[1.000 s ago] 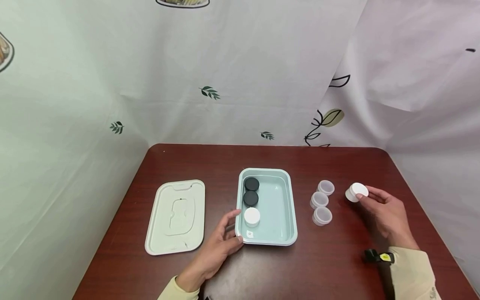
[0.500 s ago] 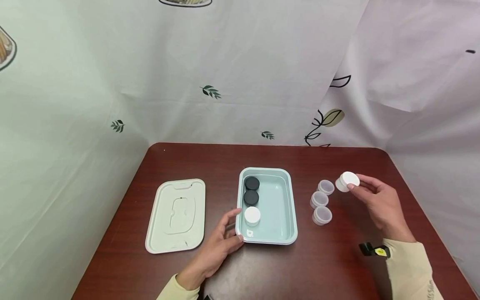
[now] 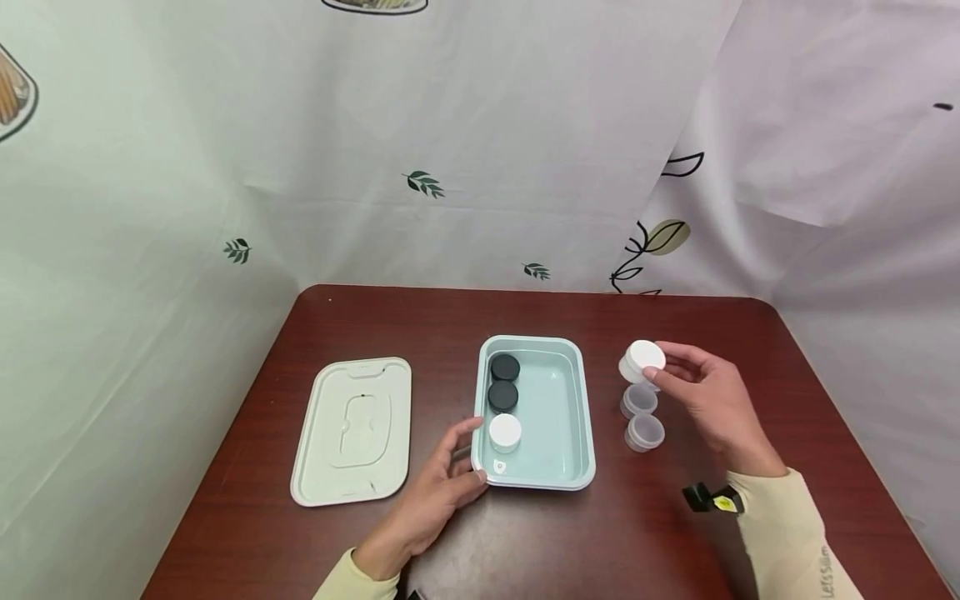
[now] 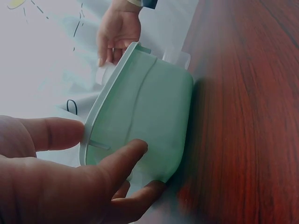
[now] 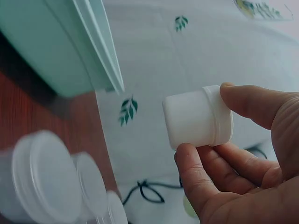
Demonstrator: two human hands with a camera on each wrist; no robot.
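Note:
My right hand (image 3: 712,404) holds a small white lidded jar (image 3: 642,360) between thumb and fingers, raised above a row of translucent jars (image 3: 644,433). In the right wrist view the white jar (image 5: 191,119) is tilted on its side, with the thumb against its lid. My left hand (image 3: 431,500) rests against the left side of a pale green tray (image 3: 551,433). In the left wrist view its thumb meets the rim and its fingers touch the outer wall (image 4: 159,107). Inside the tray, two black discs (image 3: 504,396) and one white jar (image 3: 505,433) line the left side.
An off-white lid (image 3: 363,429) lies flat on the brown table (image 3: 450,317), left of the tray. Three translucent jars stand right of the tray, the farthest partly hidden by the held jar. A pale printed sheet (image 3: 480,167) hangs behind the table.
My right hand has lifted the white jar from the table's right side and carried it left, over the farthest translucent jar. The left hand and the tray have stayed in place.

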